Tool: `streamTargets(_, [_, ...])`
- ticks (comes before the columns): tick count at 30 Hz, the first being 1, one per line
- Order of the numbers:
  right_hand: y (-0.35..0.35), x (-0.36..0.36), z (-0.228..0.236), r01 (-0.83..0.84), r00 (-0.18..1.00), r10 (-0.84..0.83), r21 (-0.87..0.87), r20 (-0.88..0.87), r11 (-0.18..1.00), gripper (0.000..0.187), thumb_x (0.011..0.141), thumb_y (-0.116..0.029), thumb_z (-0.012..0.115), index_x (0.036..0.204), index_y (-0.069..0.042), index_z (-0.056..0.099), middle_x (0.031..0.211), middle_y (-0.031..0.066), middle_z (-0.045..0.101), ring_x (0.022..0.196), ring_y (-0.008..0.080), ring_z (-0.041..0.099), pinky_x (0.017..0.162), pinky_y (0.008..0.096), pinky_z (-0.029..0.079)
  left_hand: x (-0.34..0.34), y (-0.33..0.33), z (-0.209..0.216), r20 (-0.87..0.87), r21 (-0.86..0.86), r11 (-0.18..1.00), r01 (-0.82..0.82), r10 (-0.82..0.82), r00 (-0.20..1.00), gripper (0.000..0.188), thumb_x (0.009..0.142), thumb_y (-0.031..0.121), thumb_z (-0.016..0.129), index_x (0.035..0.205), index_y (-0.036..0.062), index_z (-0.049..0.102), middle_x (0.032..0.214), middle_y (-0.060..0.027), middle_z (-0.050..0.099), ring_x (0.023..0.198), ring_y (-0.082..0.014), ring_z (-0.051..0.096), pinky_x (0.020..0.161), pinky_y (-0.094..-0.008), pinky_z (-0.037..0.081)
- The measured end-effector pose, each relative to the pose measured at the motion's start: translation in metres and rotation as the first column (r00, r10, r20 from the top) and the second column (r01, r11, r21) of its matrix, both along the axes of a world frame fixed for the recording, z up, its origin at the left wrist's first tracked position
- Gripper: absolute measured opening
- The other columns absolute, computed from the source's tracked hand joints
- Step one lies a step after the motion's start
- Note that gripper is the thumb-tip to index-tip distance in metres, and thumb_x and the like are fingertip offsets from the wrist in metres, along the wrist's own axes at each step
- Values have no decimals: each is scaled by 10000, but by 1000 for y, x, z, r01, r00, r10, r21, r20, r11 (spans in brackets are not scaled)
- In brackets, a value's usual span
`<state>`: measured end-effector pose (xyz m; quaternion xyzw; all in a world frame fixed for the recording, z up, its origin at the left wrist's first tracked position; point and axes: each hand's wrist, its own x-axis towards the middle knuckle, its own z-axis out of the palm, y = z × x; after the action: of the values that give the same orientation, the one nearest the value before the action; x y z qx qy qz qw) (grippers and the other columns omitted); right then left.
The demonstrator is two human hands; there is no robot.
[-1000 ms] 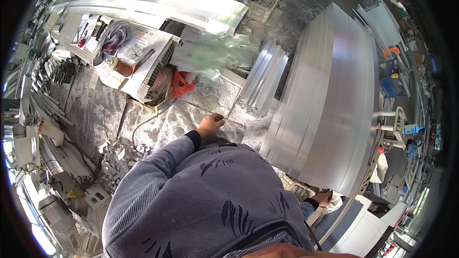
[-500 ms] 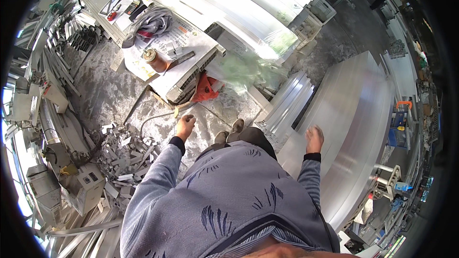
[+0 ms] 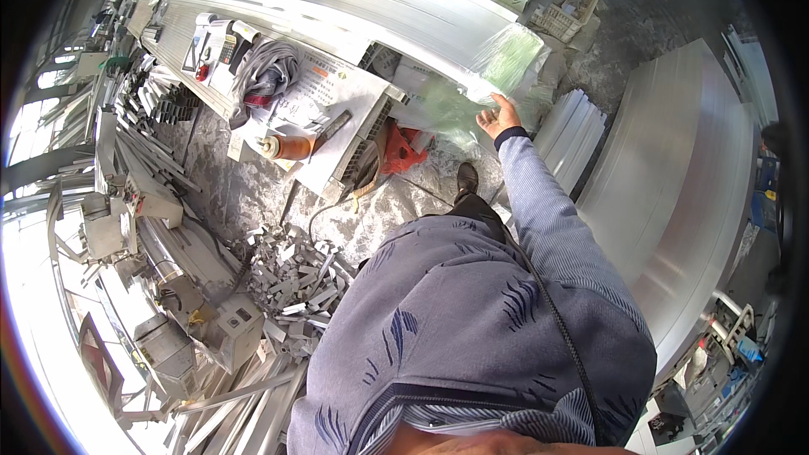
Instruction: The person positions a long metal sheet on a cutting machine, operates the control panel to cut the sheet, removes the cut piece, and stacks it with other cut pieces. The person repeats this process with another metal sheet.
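Observation:
My right hand (image 3: 500,118) reaches forward over the floor with its fingers apart and nothing visible in them. Its fingertips are close to green-tinted clear plastic film (image 3: 512,59), which wraps the end of a stack of long silvery metal profiles (image 3: 404,13); I cannot tell whether they touch. My left hand is out of view. Left of the right hand stands a low worktable (image 3: 337,152), bearing an orange-brown jar (image 3: 291,147), a flat dark metal bar (image 3: 333,128) and a bundled grey cloth (image 3: 268,72). A red plastic bag (image 3: 406,147) hangs or lies beside the table's near end.
Metal offcuts (image 3: 299,278) are heaped on the floor at left, beside a cutting machine (image 3: 223,333). Wide metal profiles (image 3: 674,177) fill the right side, with a smaller profile bundle (image 3: 569,139) alongside. A white plastic crate (image 3: 569,4) stands at the far right.
My right hand has swung forward and left, from beside the wide profiles to near the plastic film. My left hand has left the view. My body has moved and turned.

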<state>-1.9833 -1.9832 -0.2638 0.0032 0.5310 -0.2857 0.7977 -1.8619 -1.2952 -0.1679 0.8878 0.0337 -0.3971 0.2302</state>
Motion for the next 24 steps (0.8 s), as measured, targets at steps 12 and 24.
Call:
streamTargets(12, [-65, -9, 80, -105, 986, 137, -272, 100, 957, 356, 1082, -251, 628, 1363, -47, 552, 1173, 130, 672, 884, 294, 688, 680, 413, 613, 44, -93, -12, -23, -4, 999, 48, -48, 999, 490, 981, 337, 716, 1351, 17, 708, 1071, -141, 791, 906, -175, 748, 771, -329, 555])
streamTargets(24, [-248, -11, 168, -228, 973, 134, -740, -186, 633, 382, 1035, -260, 680, 1327, -13, 677, 1319, 86, 675, 1151, 224, 651, 861, 393, 625, 142, -177, -44, 140, -124, 965, 231, -214, 967, 502, 997, 364, 714, 1355, 11, 710, 1068, -151, 801, 944, -180, 743, 824, -339, 568])
